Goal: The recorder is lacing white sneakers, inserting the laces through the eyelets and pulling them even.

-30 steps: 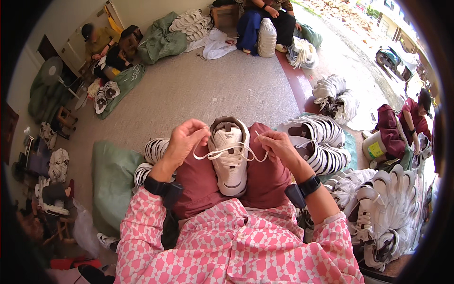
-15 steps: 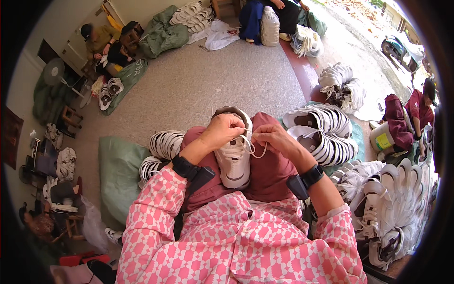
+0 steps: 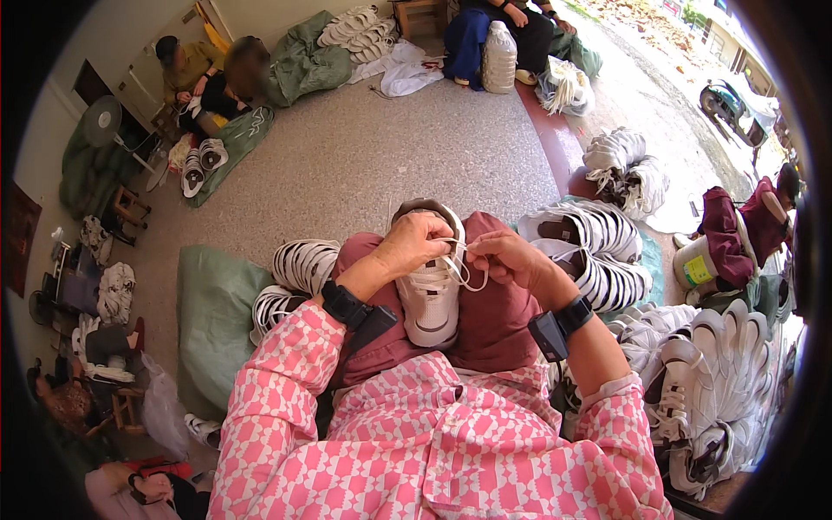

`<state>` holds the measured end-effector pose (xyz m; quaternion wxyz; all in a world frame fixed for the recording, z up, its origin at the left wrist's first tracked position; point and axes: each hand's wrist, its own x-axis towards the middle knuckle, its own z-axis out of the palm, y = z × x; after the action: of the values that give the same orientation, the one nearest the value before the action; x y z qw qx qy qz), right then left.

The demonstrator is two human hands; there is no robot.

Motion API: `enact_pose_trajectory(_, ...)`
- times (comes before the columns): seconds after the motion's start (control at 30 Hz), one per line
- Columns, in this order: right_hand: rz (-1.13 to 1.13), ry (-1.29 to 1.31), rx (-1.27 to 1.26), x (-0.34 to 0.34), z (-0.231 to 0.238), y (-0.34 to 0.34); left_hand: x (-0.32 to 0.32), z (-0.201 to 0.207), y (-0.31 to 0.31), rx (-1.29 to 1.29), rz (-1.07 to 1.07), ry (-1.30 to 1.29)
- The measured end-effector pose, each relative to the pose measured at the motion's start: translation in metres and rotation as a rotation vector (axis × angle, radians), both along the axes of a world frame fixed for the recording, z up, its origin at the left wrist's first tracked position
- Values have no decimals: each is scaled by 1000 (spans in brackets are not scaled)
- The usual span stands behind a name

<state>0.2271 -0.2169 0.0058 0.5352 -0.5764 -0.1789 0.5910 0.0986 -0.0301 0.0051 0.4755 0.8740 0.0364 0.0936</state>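
Observation:
A white sneaker (image 3: 431,305) rests between my thighs, its toe toward me and its dark-lined opening away from me. White lace crosses its upper, and a loose loop of shoelace (image 3: 469,277) hangs at its right side. My left hand (image 3: 422,238) lies over the shoe's collar, thumb and fingers pinched on the lace. Just right of the shoe, my right hand (image 3: 503,257) pinches another stretch of the same lace. The lace runs between both hands. Black bands with small boxes are strapped round my wrists.
Stacked white shoe uppers (image 3: 598,234) lie to my right, with a larger pile (image 3: 719,381) nearer me. More uppers (image 3: 303,264) and a green sack (image 3: 217,321) sit on my left. Several people work around the room; a fan (image 3: 104,121) stands far left.
My hands stay pinched on the lace with only slight shifts; the right fingers have curled a little more. At the lower left, a person's arm has come into view.

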Motion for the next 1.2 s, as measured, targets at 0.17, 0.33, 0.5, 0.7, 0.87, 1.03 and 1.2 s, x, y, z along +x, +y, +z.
enact_pose_trajectory(0.17,5,137,-19,-6,-2,12,-2,5,0,90,-10,-25)
enact_pose_trajectory(0.33,39,565,350,0,-15,-1,-13,25,1,317,52,-95)
enact_pose_trajectory(0.5,-136,316,330,-11,0,-18,-55,47,39,367,236,-84)
enact_pose_trajectory(0.7,-213,257,312,-9,-2,-23,-81,47,52,-43,374,56)
enact_pose_trajectory(0.87,-282,36,205,-21,-4,-22,-51,27,19,193,151,-252)
enact_pose_trajectory(1.03,-288,-177,241,-34,-7,-12,-26,25,-3,395,81,-122)
enact_pose_trajectory(1.2,-361,-514,389,-35,-23,-8,-18,27,-3,436,71,20)
